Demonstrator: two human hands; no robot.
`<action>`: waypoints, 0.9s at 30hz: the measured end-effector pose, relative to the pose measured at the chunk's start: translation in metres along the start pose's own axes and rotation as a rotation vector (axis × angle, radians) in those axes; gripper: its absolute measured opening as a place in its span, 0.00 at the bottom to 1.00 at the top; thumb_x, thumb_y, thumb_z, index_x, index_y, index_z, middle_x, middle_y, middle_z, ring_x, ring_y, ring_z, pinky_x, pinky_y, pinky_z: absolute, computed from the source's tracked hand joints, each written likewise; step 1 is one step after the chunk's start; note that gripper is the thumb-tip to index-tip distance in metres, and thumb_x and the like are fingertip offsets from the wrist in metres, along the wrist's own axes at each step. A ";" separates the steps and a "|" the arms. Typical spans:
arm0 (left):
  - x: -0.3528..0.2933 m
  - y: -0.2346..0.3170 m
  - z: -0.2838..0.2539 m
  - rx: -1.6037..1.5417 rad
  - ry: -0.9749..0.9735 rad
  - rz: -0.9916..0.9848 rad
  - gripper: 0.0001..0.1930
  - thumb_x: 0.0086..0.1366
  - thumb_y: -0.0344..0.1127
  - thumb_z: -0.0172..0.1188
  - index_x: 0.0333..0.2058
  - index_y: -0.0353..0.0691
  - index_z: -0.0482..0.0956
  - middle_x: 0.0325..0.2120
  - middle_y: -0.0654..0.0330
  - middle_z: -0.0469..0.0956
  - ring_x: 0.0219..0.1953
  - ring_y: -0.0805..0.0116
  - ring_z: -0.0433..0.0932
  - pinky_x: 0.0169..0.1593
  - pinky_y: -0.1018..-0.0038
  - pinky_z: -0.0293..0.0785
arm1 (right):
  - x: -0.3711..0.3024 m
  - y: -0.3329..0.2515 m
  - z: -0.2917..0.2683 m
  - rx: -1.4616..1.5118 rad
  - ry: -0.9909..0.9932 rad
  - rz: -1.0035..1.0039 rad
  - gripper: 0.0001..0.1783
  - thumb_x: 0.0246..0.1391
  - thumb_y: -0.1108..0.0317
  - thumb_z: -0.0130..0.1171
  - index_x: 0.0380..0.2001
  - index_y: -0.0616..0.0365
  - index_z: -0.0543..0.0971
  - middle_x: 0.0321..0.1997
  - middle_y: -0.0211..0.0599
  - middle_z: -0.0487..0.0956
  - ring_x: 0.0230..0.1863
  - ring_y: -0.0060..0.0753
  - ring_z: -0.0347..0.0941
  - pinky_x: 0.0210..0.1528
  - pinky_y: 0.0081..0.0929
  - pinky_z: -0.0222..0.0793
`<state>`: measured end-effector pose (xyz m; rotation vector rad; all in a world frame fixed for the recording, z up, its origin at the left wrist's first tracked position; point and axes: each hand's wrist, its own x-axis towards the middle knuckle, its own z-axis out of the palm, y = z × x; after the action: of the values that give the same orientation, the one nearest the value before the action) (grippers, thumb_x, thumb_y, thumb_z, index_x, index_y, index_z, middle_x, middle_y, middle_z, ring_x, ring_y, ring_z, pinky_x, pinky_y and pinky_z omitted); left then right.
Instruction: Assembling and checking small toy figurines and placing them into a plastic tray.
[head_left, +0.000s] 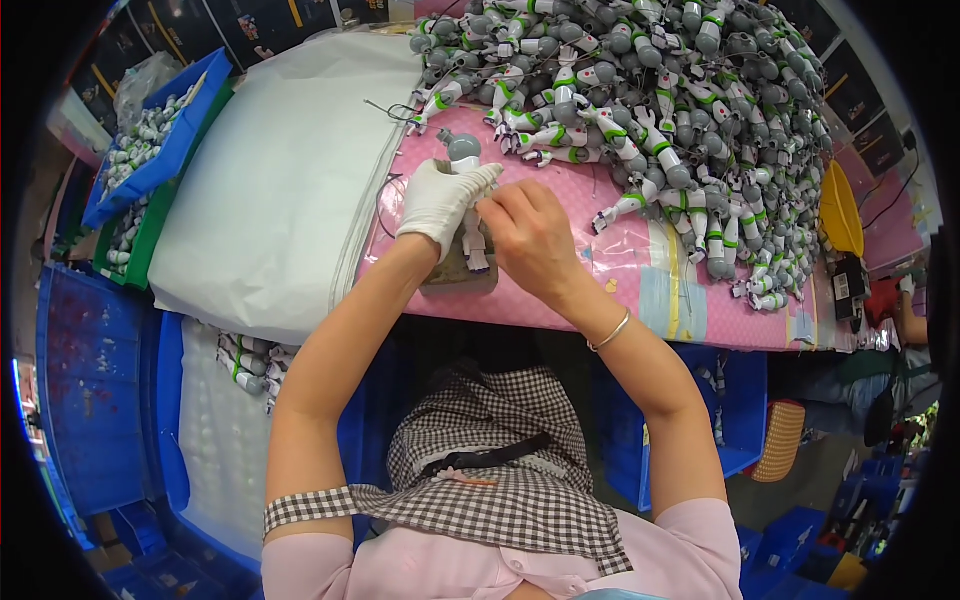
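A desk (620,275) covered in pink patterned sheeting carries the work. Over its far right part spreads a big heap of toy figures (660,90), white and grey with green bands, tumbled on one another. To the left lies a large white plastic sack (270,170), and beyond it a blue crate (165,150) stacked on a green one, both with more figures inside. Near the front edge of the desk sits a small flat olive block (460,272). A single toy figure (466,190), grey head up, stands above that block. The left hand (438,198), in a white glove, has its grip clenched around the figure's body. The bare right hand (532,240), a thin bangle (610,331) at its wrist, pinches at the figure's side with fingertips together, touching the gloved fingers.
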<state>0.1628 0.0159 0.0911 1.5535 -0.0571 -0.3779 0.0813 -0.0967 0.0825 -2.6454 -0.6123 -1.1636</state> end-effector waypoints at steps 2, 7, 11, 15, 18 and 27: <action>0.003 -0.002 0.002 0.009 -0.004 0.010 0.15 0.51 0.40 0.69 0.32 0.38 0.76 0.23 0.64 0.75 0.22 0.77 0.71 0.26 0.76 0.68 | 0.001 0.001 -0.003 -0.022 -0.009 -0.006 0.13 0.33 0.77 0.55 0.29 0.60 0.74 0.30 0.35 0.72 0.33 0.39 0.69 0.36 0.33 0.67; 0.006 -0.006 0.000 0.003 -0.030 0.001 0.15 0.52 0.39 0.69 0.32 0.37 0.76 0.24 0.64 0.75 0.23 0.77 0.71 0.26 0.76 0.68 | 0.003 -0.003 -0.002 -0.028 -0.009 -0.051 0.13 0.34 0.78 0.54 0.29 0.60 0.74 0.29 0.35 0.71 0.33 0.39 0.68 0.36 0.33 0.66; 0.002 -0.003 -0.002 -0.026 -0.045 -0.003 0.15 0.53 0.39 0.68 0.34 0.37 0.75 0.26 0.63 0.75 0.24 0.77 0.72 0.26 0.76 0.69 | 0.001 0.001 -0.006 -0.046 -0.028 -0.009 0.12 0.34 0.78 0.54 0.28 0.59 0.75 0.29 0.35 0.71 0.33 0.38 0.68 0.36 0.32 0.66; 0.002 -0.016 -0.020 -0.336 -0.113 0.061 0.20 0.56 0.42 0.66 0.39 0.34 0.72 0.30 0.59 0.76 0.28 0.74 0.75 0.30 0.74 0.74 | -0.039 0.013 -0.009 0.258 0.022 0.197 0.07 0.39 0.79 0.58 0.27 0.61 0.77 0.27 0.36 0.74 0.31 0.38 0.70 0.34 0.31 0.67; -0.010 -0.024 -0.037 -0.614 -0.282 0.043 0.24 0.62 0.45 0.58 0.50 0.36 0.65 0.43 0.55 0.74 0.43 0.59 0.76 0.42 0.65 0.77 | -0.076 0.016 -0.007 0.495 0.154 0.624 0.04 0.43 0.76 0.62 0.27 0.61 0.79 0.27 0.38 0.76 0.29 0.40 0.71 0.31 0.29 0.67; -0.027 -0.035 -0.055 -1.197 -0.635 -0.157 0.30 0.65 0.58 0.43 0.58 0.43 0.61 0.52 0.55 0.70 0.53 0.55 0.69 0.54 0.50 0.66 | -0.097 0.026 -0.006 0.066 0.010 0.564 0.04 0.44 0.77 0.60 0.28 0.61 0.79 0.28 0.39 0.74 0.35 0.41 0.69 0.36 0.34 0.64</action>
<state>0.1456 0.0770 0.0603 0.2213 -0.1656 -0.8272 0.0301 -0.1504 0.0145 -2.5002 0.1042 -0.9580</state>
